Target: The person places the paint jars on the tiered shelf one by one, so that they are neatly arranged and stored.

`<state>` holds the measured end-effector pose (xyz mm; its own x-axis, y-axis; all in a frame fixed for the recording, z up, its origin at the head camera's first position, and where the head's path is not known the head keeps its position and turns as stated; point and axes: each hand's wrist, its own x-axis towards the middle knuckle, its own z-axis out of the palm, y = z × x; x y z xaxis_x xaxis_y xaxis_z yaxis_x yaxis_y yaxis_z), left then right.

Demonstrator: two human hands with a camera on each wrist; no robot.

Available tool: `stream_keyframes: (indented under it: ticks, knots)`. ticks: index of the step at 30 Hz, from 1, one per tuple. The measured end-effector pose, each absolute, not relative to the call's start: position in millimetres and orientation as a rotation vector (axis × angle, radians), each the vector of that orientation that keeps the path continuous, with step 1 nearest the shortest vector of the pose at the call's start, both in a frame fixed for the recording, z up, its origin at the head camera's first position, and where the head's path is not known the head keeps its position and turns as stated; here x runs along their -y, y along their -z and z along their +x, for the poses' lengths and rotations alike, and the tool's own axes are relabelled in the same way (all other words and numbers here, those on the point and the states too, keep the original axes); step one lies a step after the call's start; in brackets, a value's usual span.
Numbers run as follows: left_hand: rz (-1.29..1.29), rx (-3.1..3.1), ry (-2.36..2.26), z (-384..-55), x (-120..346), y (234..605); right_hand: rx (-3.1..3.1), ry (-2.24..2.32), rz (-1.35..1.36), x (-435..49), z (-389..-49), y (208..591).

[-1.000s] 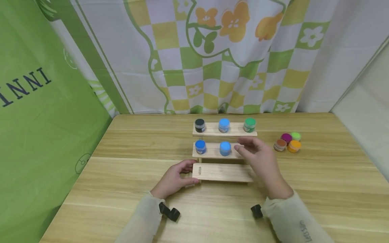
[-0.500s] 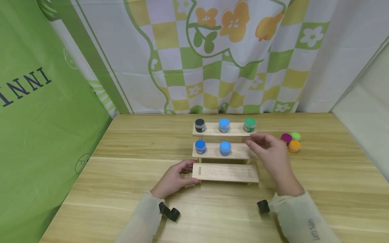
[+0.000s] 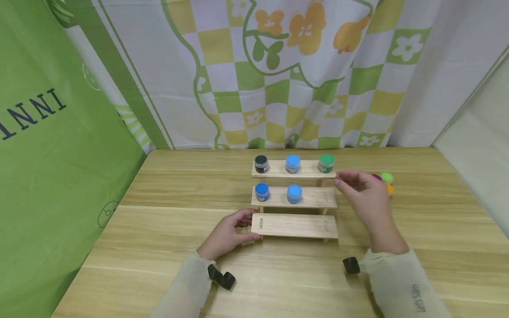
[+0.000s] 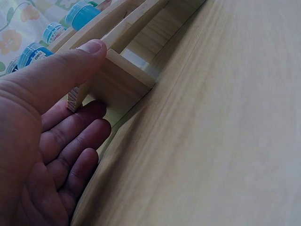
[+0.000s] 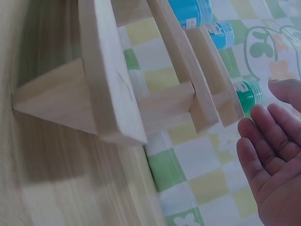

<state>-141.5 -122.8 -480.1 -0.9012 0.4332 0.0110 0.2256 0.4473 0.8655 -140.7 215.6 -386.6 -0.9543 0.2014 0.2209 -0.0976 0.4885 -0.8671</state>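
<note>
A three-step wooden rack (image 3: 294, 226) stands on the table. My left hand (image 3: 228, 234) holds the left end of its lowest step, thumb in front and fingers behind. On the top step sit a black paint jar (image 3: 261, 164), a light blue jar (image 3: 293, 164) and a green jar (image 3: 326, 163). The middle step carries a dark blue jar (image 3: 262, 192) and another light blue jar (image 3: 294, 194). Beside the rack's right end hovers my right hand (image 3: 367, 201), fingers loosely bent with nothing between them in the right wrist view (image 5: 277, 150).
Behind my right hand, more jars stand on the table: a light green jar (image 3: 386, 178), an orange jar (image 3: 390, 190) and a purple jar (image 3: 376, 177), partly hidden. A patterned curtain (image 3: 278, 97) hangs at the table's back edge.
My right hand has moved right, away from the middle step and towards the loose jars, now covering the brown one. The left hand and the rack have stayed put.
</note>
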Motion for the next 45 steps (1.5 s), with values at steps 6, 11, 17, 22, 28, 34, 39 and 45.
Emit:
stream_keyframes:
  ticks: [6,11,17,22,28,34,39,45]
  knots:
    - [0.56,-2.48,-1.44,-141.4,122.6,478.2,2.458,-1.441,-0.158,-222.6,-142.0,384.5]
    - [0.551,-2.476,-1.439,-141.0,122.2,477.2,2.454,-1.419,-0.164,-229.7,-143.4,386.5]
    - [0.547,-2.465,-1.44,-140.8,122.1,478.1,2.458,-1.431,-0.2,-237.3,-143.4,388.1]
    - [0.545,-2.469,-1.435,-141.3,122.7,478.5,2.443,-1.474,-0.238,-240.7,-144.0,389.9]
    - [0.55,-2.476,-1.428,-140.9,122.4,477.7,2.412,-1.518,-0.293,-245.1,-145.6,392.1]
    - [0.552,-2.48,-1.427,-140.9,122.5,478.0,2.395,-1.541,-0.313,-251.3,-147.5,395.1]
    - [0.556,-2.48,-1.428,-141.5,122.9,479.2,2.388,-1.536,-0.314,-258.9,-148.4,400.0]
    - [0.557,-2.471,-1.432,-141.6,123.3,477.8,2.384,-1.528,-0.379,-267.7,-149.9,403.9]
